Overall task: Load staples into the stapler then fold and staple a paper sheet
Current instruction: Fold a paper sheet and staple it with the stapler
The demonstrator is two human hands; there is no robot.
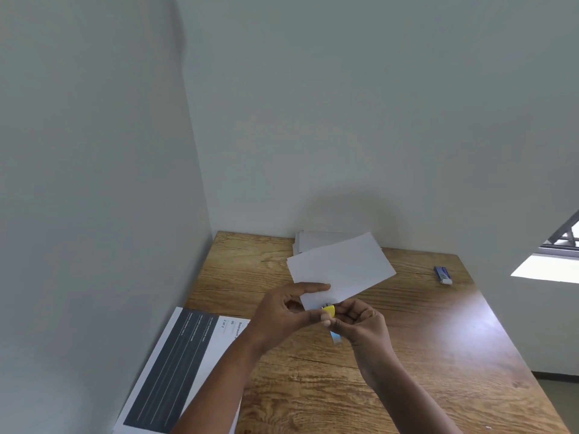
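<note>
Folded paper sheet held above table centre, left hand pinching near corner. Right hand clenched round small yellow-blue stapler at that corner. Keep layers aligned, squeeze firmly once.

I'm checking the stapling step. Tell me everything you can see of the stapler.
The stapler is small, with a yellow end showing and a pale blue part below the right hand. It looks plastic. Both hands hold it above the table, the left hand also gripping the folded paper, whose near corner sits at the stapler. Most of it is hidden.
</note>
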